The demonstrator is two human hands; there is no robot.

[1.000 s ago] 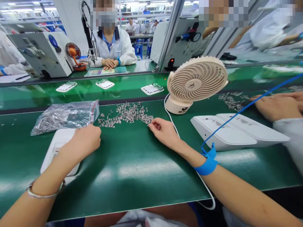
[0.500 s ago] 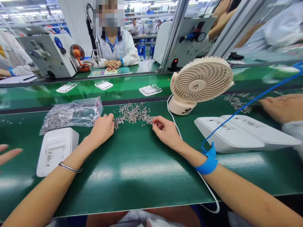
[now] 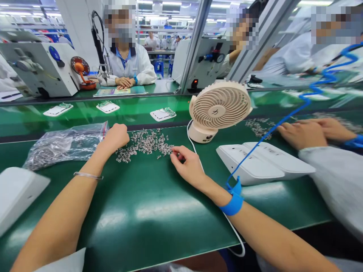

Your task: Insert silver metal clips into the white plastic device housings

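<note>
Right hand [image 3: 189, 167] curls by the tiny metal bits [image 3: 149, 141], left hand [image 3: 115, 136] too; I can't tell if they hold any. Such bits need soft pinches.

Looked like a factory, most likely an electronics assembly line. Had a green bench [image 3: 147, 234] and, along its far side, a green strip [image 3: 130, 113] with circuit boards [image 3: 168, 111] lying on white panels [image 3: 157, 116], spaced out in a row. Showed the trade also in a loose heap of metal bits [image 3: 149, 141], a clear bag [image 3: 82, 141] beside it, and matching white cases [image 3: 251, 164] standing side by side. Was staffed by people in white coats [image 3: 143, 62], one masked, and fitted with boxy machines [image 3: 61, 64], a dial gauge [image 3: 220, 57] and a blue wrist strap [image 3: 233, 204] on a cord [image 3: 262, 139]. Stretched far back under rows of ceiling lights [image 3: 171, 3], past blue stools [image 3: 159, 68] and more workers [image 3: 152, 41].
</note>
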